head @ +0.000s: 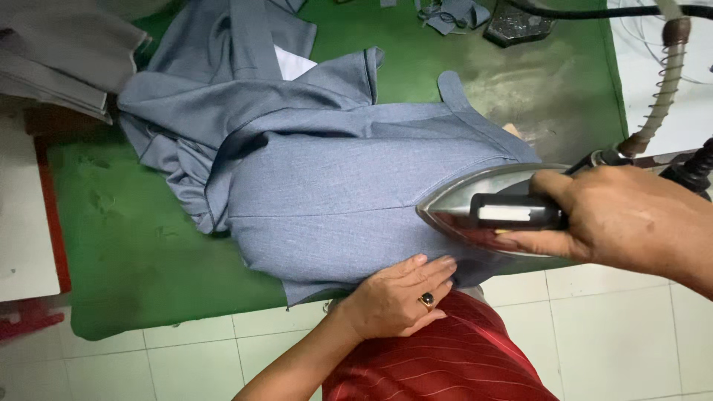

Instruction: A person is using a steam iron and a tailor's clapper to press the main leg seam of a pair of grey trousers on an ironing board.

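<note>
The right hand (627, 219) is closed around the black handle of a steam iron (486, 212); the grip is full, with fingers wrapped over the handle and the thumb along its near side. The iron's polished metal body lies on its soleplate on the grey garment (327, 186), nose pointing toward the person's left, at the garment's right-hand portion near the table's front edge. A coiled hose (665, 89) rises from the rear of the iron toward the upper right corner.

The left hand (397, 297) lies flat, fingers extended and together, pressing the garment's near hem at the table edge; it clasps nothing. A ring with a dark stone sits on one finger. The fingertips lie just beside the iron's underside, apart from it.

The garment is spread over the green table (134, 252), smooth under the iron and bunched in folds toward the upper left. A white patch shows among the upper folds. A dark metal iron rest (518, 26) stands at the far edge of the table. Folded grey cloth (59, 59) lies at upper left. Red striped clothing (445, 356) covers the person's body below the table edge, above a white tiled floor (616, 327).
</note>
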